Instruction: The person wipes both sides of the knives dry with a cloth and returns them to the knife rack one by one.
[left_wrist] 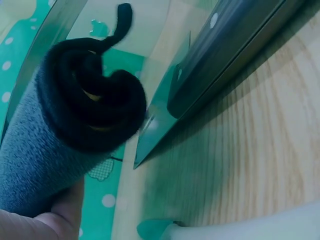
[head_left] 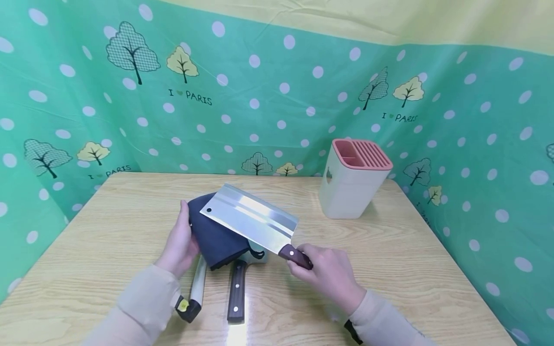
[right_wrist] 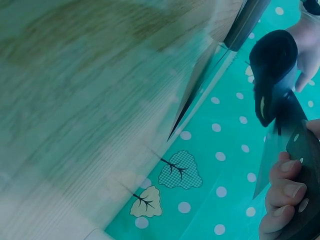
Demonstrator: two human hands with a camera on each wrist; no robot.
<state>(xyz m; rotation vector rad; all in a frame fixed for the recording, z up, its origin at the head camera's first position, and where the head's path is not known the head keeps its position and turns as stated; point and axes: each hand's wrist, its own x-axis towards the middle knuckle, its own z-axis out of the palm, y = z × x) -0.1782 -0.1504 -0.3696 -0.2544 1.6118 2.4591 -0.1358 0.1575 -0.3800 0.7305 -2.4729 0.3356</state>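
Note:
My left hand (head_left: pixel 179 245) holds a folded dark navy cloth (head_left: pixel 218 238) from its left side, and the left wrist view shows the fuzzy cloth rolled over in layers with a black loop at its end. In my right hand (head_left: pixel 326 269) is a cleaver (head_left: pixel 248 216), gripped by its dark riveted handle; the right wrist view shows fingers (right_wrist: pixel 285 192) curled round that handle. The broad shiny blade slants up to the left and overlaps the cloth in the head view. Below the cloth a second cleaver (head_left: pixel 236 293) lies on the table, its blade partly hidden.
A white handle (head_left: pixel 199 281) lies left of the second cleaver, its upper end hidden by the cloth. At the back right of the wooden table (head_left: pixel 411 269) stands a white knife holder (head_left: pixel 350 192) with a pink slotted top. A green dotted curtain (head_left: pixel 268 96) hangs behind.

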